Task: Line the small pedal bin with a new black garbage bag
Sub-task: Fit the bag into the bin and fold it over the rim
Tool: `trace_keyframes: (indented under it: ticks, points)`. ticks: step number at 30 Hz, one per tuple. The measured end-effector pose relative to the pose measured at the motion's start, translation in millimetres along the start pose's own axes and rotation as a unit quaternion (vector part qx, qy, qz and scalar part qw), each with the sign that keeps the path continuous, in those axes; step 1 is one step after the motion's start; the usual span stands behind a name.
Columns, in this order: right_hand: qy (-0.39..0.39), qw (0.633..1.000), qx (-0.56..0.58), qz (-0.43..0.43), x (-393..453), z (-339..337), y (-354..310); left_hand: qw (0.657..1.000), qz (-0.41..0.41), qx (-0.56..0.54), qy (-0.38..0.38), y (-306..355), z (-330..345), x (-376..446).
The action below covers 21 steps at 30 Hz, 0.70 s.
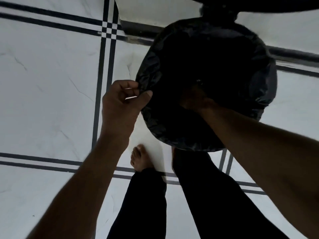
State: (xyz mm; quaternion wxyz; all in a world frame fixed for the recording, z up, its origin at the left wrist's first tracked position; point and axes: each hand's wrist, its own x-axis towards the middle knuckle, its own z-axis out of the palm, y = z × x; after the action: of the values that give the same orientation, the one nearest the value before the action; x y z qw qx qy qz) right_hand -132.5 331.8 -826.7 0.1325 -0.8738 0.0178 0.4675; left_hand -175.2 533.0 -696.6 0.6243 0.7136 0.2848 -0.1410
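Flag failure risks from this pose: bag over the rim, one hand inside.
1. The left hand pinches only a small fold of the thin black plastic garbage bag at the bin rim; hard tugging could tear it or pull that edge off.
2. The right hand is pushed down inside the dark bag, so pressing further may drag the folded-over edge inward elsewhere round the rim.

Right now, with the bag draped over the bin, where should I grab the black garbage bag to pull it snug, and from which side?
Probably take the black garbage bag by its folded-over edge outside the bin's rim, coming from the side. That overhang hangs loose and wrinkled, so it pinches easily, as the left hand does on the left edge. The right hand is down inside the opening.
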Motion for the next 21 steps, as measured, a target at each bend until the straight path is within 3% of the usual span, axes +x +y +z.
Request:
trace_keyframes:
  ticks: [6,11,12,17,21]
  points:
    - [-0.014,0.997,-0.077,-0.002,22.8,-3.4,6.6,0.999,0.011,-0.017,-0.026,-3.2,-3.7,1.2]
    - [0.189,0.979,-0.02,-0.067,-13.9,-20.2,-1.1,0.999,-0.013,-0.028,-0.013,5.1,-0.9,-1.5]
    - [0.184,0.98,-0.031,-0.066,-17.4,-18.9,-2.3,0.999,-0.016,-0.027,-0.013,5.5,-0.9,-0.7]
    - [-0.024,0.995,-0.093,0.02,-7.4,-8.1,-3.4,0.998,-0.034,-0.025,-0.044,4.2,-7.9,3.7]
    - [0.1,0.994,-0.037,0.024,-30.6,-22.9,-12.5,0.996,-0.062,0.019,-0.058,13.0,-14.5,-1.0]
